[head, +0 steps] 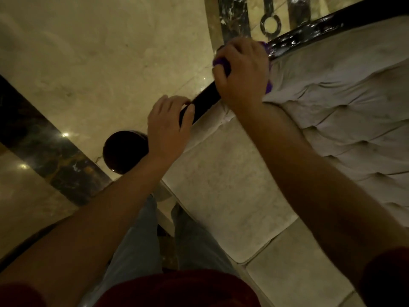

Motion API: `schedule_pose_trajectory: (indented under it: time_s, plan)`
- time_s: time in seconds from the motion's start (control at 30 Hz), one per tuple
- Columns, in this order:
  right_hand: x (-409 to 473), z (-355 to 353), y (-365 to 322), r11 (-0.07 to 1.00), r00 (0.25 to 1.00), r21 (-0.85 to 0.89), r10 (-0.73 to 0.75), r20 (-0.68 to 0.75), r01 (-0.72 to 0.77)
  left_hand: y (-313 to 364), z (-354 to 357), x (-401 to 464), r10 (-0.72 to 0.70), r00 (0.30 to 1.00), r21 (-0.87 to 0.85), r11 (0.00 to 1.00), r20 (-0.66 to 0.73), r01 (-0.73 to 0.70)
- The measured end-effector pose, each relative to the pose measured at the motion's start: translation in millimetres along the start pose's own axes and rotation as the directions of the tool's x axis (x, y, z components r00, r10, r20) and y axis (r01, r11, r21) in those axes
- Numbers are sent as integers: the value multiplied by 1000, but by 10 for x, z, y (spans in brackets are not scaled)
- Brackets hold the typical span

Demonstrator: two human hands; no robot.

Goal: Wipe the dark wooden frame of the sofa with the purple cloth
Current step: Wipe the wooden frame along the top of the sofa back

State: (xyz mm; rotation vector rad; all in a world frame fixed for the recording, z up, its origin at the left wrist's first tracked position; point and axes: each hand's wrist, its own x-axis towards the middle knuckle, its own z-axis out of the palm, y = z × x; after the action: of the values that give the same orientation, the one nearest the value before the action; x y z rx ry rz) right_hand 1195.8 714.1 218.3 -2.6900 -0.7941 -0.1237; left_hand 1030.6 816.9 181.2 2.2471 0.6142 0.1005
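Purple cloth (pixel 269 86) clenched in right hand (pixel 242 70) mid-rail on dark wooden sofa frame (pixel 205 99); left hand (pixel 169 125) grips rail; upper stretch apparently unwiped.

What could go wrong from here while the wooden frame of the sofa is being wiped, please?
The purple cloth is bunched under the right hand and mostly hidden, so parts of the dark wooden frame may get missed. Cloth hangs beside the pale tufted upholstery; any dirt on it could perhaps smear there. The left hand grips the frame just below, so a downward stroke would likely bump it unless it shifts.
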Motion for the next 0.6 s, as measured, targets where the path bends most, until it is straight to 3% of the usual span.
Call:
schedule_pose_trajectory:
  time_s: [0.13,0.23,0.3,0.43,0.53,0.6]
  plan:
    - [-395,179,-312,988,989,66,-141,-34,143,-85,89,-44,-22,998,59,998,-66,26]
    - [-339,204,-114,948,953,93,-302,-32,304,-88,119,-17,-40,997,66,997,-68,45]
    - [-176,171,171,928,931,80,-363,-33,364,-12,152,41,44,998,187,982,-50,-34]
    - [312,46,839,985,983,5,-174,-64,175,236,229,446,265,962,407,874,59,-266]
    - [474,-9,1117,995,998,-73,-69,-15,67,419,356,671,309,945,466,824,107,-322]
    - [500,-16,1056,998,998,-69,-16,-60,12,429,392,705,339,938,501,801,72,-328]
